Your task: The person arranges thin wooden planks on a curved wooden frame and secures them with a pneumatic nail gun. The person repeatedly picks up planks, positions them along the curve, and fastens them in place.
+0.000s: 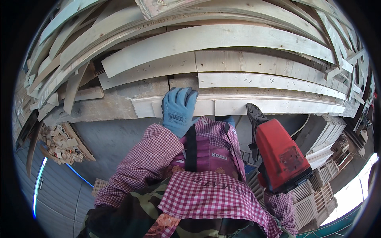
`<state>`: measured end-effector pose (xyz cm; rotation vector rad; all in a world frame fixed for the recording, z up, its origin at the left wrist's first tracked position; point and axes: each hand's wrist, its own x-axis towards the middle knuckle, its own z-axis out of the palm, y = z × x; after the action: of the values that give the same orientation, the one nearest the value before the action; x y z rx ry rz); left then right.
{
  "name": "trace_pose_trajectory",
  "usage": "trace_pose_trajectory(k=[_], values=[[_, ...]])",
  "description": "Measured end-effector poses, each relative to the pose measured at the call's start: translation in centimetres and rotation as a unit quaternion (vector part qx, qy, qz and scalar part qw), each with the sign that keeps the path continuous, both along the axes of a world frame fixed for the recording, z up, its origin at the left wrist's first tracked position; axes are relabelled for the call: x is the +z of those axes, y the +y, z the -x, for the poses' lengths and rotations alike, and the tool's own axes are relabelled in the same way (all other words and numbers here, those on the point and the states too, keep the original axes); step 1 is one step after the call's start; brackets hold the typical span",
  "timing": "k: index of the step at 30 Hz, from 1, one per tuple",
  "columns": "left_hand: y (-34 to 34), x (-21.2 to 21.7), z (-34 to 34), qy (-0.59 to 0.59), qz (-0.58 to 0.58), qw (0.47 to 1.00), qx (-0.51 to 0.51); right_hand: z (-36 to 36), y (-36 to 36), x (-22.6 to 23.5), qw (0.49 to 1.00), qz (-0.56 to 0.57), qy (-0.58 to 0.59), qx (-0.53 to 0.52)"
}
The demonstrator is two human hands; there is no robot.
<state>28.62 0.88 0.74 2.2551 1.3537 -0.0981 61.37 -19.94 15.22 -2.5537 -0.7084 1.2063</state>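
Observation:
My left hand (pixel 178 109), in a blue work glove, lies flat with fingers spread on a pale wooden slat (pixel 278 106) at the front edge of a wood frame. A red nail gun (pixel 281 158) is held up at the right, its black nose (pixel 254 113) touching the underside of the same slat. My right hand is hidden behind the tool's body; only its checked sleeve (pixel 278 204) shows below the gun. Both arms wear pink checked sleeves.
Several long pale boards (pixel 214 39) are stacked in layers beyond the slat. A bin of small wood offcuts (pixel 63 144) stands at the left. Stacks of finished slatted wooden crates (pixel 317 194) sit at the lower right. Grey floor (pixel 111 139) lies below.

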Motion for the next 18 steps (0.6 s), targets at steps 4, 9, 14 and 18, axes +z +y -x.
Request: trace_pose_trajectory(k=[4, 9, 14, 18], values=[[-0.2, -0.6, 0.1, 0.003, -0.022, 0.999, -0.023, 0.4, 0.2, 0.0, 1.000, 0.000, 0.003, 0.007], [-0.5, -1.8, 0.5, 0.024, -0.072, 0.995, -0.057, 1.4, 0.4, -0.1, 0.999, -0.003, 0.010, 0.030], [-0.6, -1.9, 0.3, 0.017, -0.060, 0.997, -0.047, 3.2, 1.4, -1.3, 0.995, -0.015, 0.024, 0.094], [-0.5, -2.3, 0.2, 0.007, -0.076, 0.996, -0.046, 5.2, 2.9, -2.7, 0.987, -0.024, 0.025, 0.160]])
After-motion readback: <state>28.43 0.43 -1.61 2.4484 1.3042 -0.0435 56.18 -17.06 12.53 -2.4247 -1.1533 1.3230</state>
